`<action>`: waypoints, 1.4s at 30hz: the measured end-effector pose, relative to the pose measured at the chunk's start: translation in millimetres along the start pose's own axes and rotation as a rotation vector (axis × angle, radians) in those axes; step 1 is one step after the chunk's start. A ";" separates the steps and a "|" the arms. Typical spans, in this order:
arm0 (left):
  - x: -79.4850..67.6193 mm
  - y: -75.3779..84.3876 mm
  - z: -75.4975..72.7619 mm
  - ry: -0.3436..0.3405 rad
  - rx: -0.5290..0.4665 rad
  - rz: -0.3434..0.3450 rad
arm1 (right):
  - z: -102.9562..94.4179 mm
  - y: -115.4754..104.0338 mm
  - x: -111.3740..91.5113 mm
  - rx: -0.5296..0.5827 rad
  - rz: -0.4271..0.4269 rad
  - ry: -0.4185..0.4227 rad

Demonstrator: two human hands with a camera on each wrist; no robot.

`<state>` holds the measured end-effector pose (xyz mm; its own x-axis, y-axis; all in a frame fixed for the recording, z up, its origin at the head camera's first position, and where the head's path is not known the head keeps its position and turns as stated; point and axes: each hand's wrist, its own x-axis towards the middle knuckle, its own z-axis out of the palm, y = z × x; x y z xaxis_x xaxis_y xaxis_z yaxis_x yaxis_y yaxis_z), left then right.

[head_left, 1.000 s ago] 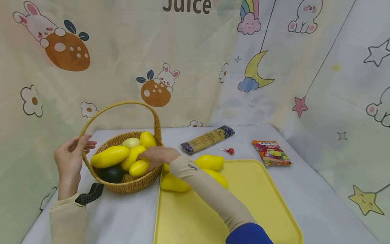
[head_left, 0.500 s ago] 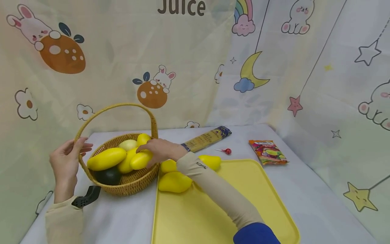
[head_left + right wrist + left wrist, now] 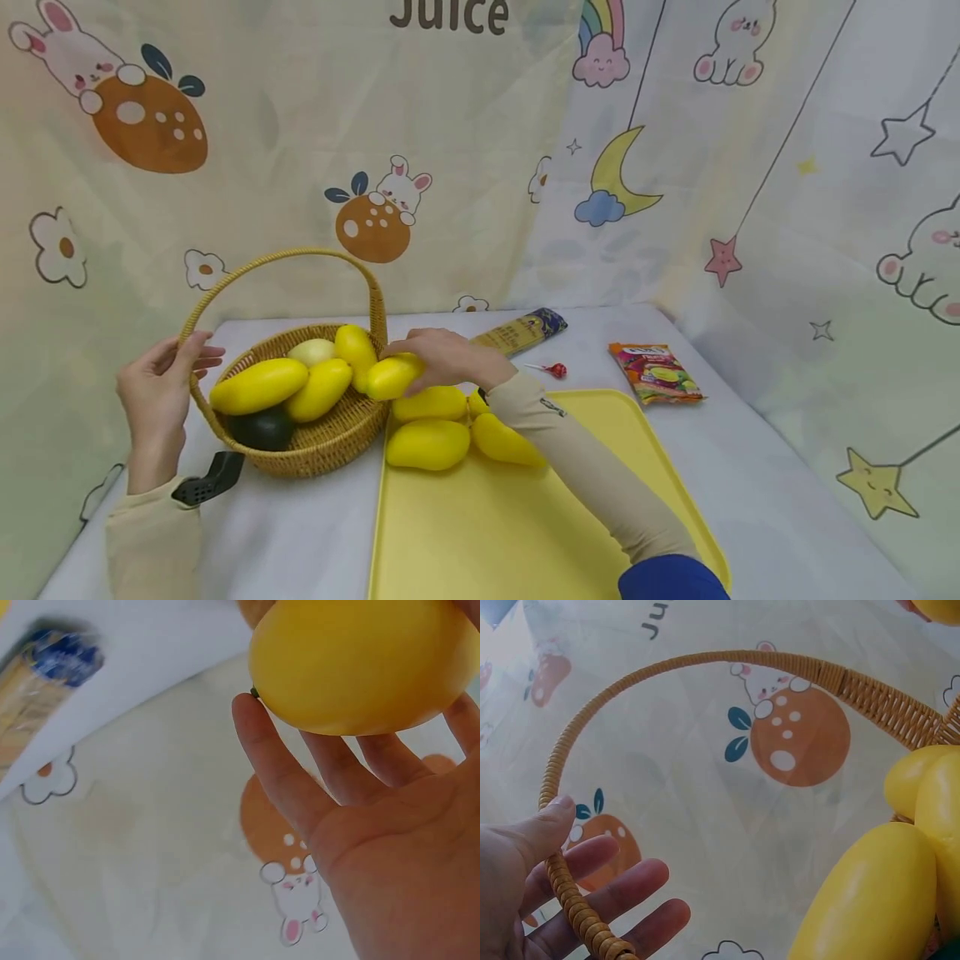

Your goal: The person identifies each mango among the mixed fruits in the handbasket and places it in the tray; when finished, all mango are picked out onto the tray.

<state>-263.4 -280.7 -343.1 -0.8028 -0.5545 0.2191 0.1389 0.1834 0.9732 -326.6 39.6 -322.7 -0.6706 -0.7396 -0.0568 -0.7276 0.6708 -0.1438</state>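
Note:
My left hand [image 3: 156, 396] holds the side of the woven basket's handle [image 3: 570, 900], thumb in front and fingers behind. In the wicker basket [image 3: 322, 460] lie several yellow mangoes [image 3: 258, 387], a pale green round fruit [image 3: 311, 351] and a dark green, avocado-like fruit [image 3: 262, 429]. At the basket's right rim my right hand [image 3: 463, 358] grips a yellow mango [image 3: 360, 667] with a small green stem tip. Its fingers spread beneath the mango in the right wrist view. More mangoes [image 3: 427, 444] rest at the back left of the yellow tray [image 3: 480, 533], partly hidden by the right arm.
Behind the tray lie a long gold and blue packet [image 3: 521, 332] and a red lollipop [image 3: 557, 370]. A colourful snack bag [image 3: 657, 372] lies at the right. A printed cloth backdrop [image 3: 480, 167] encloses the white table [image 3: 772, 500].
My right hand has lifted a mango out of the basket and moved it right, over the rim towards the tray. The left hand keeps its hold on the handle.

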 end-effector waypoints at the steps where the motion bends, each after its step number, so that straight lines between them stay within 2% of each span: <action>1: 0.5 0.3 0.2 -0.003 -0.006 0.004 | 0.3 4.7 -5.0 0.010 0.010 0.005; 11: 3.1 1.0 -0.6 -0.015 -0.012 0.050 | 2.6 43.6 -58.2 0.097 0.115 0.040; 22: 2.6 2.2 -3.7 -0.008 -0.037 0.007 | 16.5 88.8 -114.4 0.106 0.245 0.083; 27: 2.5 3.2 -4.4 -0.007 -0.029 0.006 | 20.5 110.0 -138.1 0.122 0.278 0.152; 32: 2.5 2.2 -4.6 -0.005 -0.027 0.002 | 24.6 124.5 -157.8 0.115 0.329 0.156; 42: 1.2 -0.7 -2.6 -0.001 -0.010 0.008 | 49.7 148.4 -186.8 0.092 0.368 0.171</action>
<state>-263.0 -283.7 -343.3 -0.8024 -0.5522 0.2263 0.1509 0.1792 0.9722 -302.1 274.5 -382.4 -0.9034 -0.4268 0.0425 -0.4243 0.8751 -0.2328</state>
